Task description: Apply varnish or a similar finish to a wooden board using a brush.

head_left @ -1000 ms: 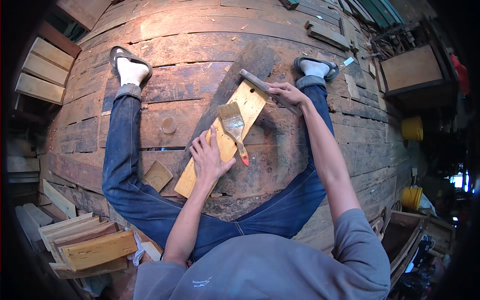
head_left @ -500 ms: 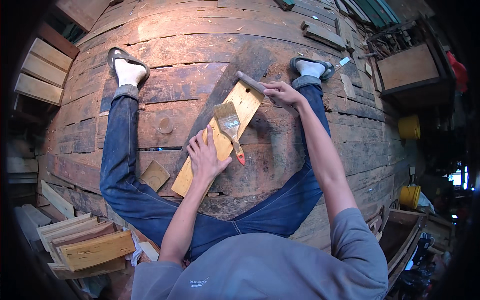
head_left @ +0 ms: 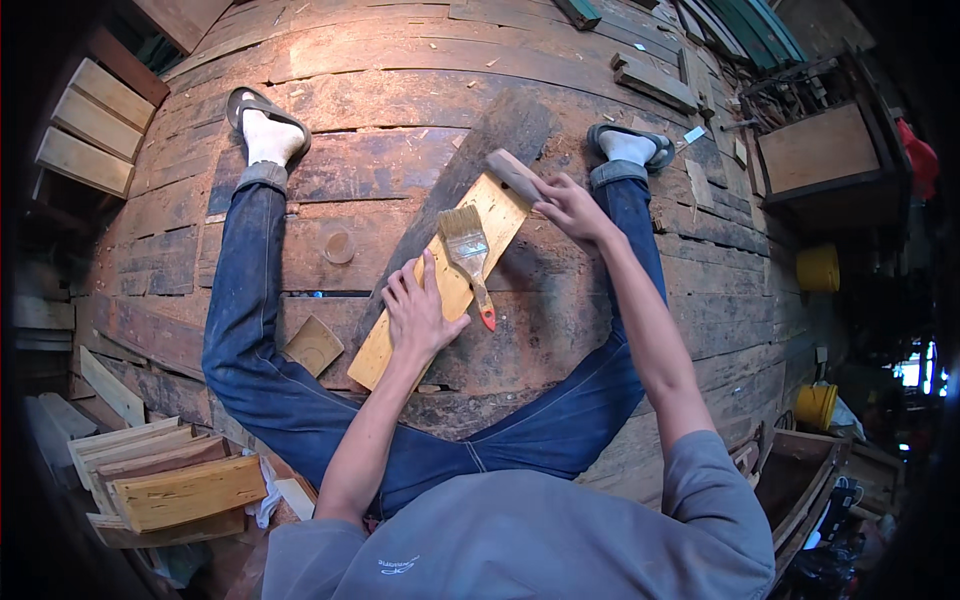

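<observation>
**Under way at the far end**

My yellow board (head_left: pixel 500 213) lies slantwise in front of me, over a dark plank (head_left: pixel 515 120). My left hand (head_left: pixel 415 315) rests flat on its near half, fingers spread, thumb out to the side. My right hand (head_left: pixel 576 210) pinches the right end of a grey-brown block (head_left: pixel 514 176) between thumb and fingers, across the board's far end. I judge this board partway through: the block is at it, and the brush (head_left: pixel 466 248) lies across its middle, ungripped. How much is left I cannot tell, nor whether the stacked boards (head_left: pixel 190 492) at my left are done.

Half a second ago the block showed a narrower face and left the board's hole in sight; now it hides that spot. The brush stays put.
</observation>
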Demonstrator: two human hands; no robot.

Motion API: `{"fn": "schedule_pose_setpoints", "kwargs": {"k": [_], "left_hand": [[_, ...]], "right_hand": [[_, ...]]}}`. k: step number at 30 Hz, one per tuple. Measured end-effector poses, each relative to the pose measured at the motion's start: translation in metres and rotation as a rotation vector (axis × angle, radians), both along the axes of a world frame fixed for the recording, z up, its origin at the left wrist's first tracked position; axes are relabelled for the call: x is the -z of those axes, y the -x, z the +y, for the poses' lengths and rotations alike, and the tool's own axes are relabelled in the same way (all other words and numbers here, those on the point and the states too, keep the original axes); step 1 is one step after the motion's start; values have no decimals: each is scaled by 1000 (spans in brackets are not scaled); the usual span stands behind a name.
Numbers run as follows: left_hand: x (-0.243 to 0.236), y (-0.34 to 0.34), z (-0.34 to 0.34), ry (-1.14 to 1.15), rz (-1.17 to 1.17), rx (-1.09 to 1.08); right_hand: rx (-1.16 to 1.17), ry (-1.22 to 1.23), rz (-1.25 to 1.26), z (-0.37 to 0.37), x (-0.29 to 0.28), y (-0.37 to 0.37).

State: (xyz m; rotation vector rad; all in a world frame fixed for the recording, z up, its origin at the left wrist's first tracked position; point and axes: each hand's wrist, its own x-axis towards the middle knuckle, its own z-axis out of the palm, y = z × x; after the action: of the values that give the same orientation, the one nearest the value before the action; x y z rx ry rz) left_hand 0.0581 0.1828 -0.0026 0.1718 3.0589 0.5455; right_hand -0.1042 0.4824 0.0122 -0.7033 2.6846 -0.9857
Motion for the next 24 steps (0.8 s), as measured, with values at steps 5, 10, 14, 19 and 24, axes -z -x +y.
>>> {"fn": "schedule_pose_setpoints", "kwargs": {"k": [5, 10, 14, 19, 24], "left_hand": [[1, -1, 1, -47, -10, -22], [1, 0, 0, -41, -10, -27], [-2, 1, 0, -30, -41, -11], [-1, -3, -1, -21, 26, 2], [0, -2, 0, -27, 1, -13]], "right_hand": [[-51, -81, 158, -23, 5, 26], [-36, -63, 90, 22, 1, -10], [50, -5, 0, 46, 2, -37], [25, -93, 121, 15, 5, -8], [-31, -89, 216, -32, 4, 27]]}}
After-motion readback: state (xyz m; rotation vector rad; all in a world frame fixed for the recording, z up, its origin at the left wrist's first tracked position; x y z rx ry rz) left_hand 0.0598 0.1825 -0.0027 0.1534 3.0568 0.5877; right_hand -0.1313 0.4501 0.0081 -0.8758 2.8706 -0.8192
